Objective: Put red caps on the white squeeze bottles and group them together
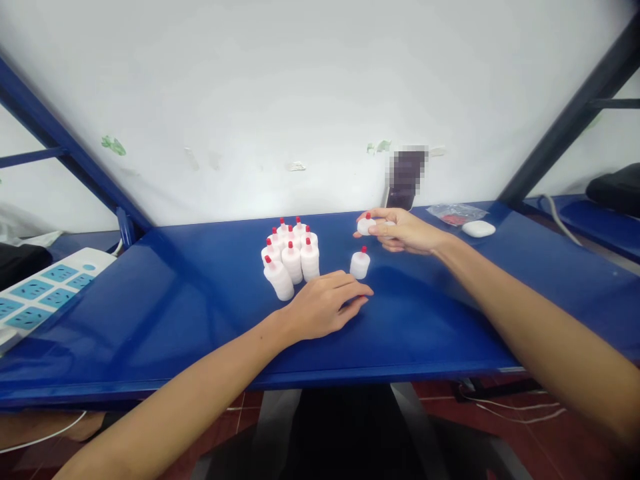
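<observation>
My right hand (400, 230) is closed around a small white plastic bottle (367, 227) with a red cap, held above the table; the fingers hide part of it. Just below it, another white bottle (359, 265) with a red cap stands upright on the blue table. My left hand (327, 303) lies low over the table in front of that bottle, fingers stretched out and thumb apart, holding nothing. Left of it stands a tight cluster of several red-capped white bottles (292, 261); the nearest one leans slightly.
The blue table (190, 313) meets a white wall. A phone (405, 180) leans there. A clear bag (456, 213) with red pieces and a white rounded case (479, 229) lie at the right. At the left is a power strip (57, 287). Part of a person's limb (45, 429) shows below the edge.
</observation>
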Available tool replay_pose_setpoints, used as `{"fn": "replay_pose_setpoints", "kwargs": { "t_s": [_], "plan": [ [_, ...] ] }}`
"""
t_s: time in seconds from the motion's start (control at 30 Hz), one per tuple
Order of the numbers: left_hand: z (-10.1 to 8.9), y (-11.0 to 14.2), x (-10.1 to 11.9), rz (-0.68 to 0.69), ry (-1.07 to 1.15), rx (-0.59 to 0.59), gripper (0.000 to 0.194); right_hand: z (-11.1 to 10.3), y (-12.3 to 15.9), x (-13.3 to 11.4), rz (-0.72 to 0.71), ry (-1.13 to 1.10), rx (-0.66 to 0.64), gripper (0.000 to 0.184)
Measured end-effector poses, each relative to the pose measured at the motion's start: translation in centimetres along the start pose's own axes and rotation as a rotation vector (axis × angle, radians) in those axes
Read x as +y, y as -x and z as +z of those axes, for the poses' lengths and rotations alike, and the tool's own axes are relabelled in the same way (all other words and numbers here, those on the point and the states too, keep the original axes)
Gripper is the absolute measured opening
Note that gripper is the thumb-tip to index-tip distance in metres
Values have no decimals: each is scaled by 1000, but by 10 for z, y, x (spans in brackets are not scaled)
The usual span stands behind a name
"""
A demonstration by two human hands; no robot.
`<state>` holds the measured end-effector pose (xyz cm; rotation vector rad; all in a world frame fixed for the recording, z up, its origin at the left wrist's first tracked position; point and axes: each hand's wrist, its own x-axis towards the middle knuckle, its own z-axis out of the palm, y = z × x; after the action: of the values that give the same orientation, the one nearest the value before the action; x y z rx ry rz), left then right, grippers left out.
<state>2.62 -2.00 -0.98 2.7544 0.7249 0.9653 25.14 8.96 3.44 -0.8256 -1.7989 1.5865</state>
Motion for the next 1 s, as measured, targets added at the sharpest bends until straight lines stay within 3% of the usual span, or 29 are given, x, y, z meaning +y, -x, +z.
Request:
{"fn": "replay_pose_setpoints", "kwargs": {
  "t_s": [0.17,0.33,0.6,0.67,0.8,0.9,1.0],
  "plan": [
    [-1,-1,0,4,-7,-1,19,-2,3,-1,-6,44,-98,39],
    [-1,-1,0,6,-10,-2,20,-4,4,-3,88,169,-199,46],
    [0,-1,-1,9,-2,38,17,-1,5,-4,153,328,-248,58],
    [1,-1,-1,-4,20,92,15,-7,7,-6,172,332,-226,60],
    [4,-2,-1,-68,75,314,12,-22,16,-16,170,313,-161,35],
    [2,-4,2,-44,101,413,10,-21,24,-28,260,317,-416,40],
    [0,-5,6,23,94,449,11,-1,26,-33,309,318,-663,33]
  ]
}}
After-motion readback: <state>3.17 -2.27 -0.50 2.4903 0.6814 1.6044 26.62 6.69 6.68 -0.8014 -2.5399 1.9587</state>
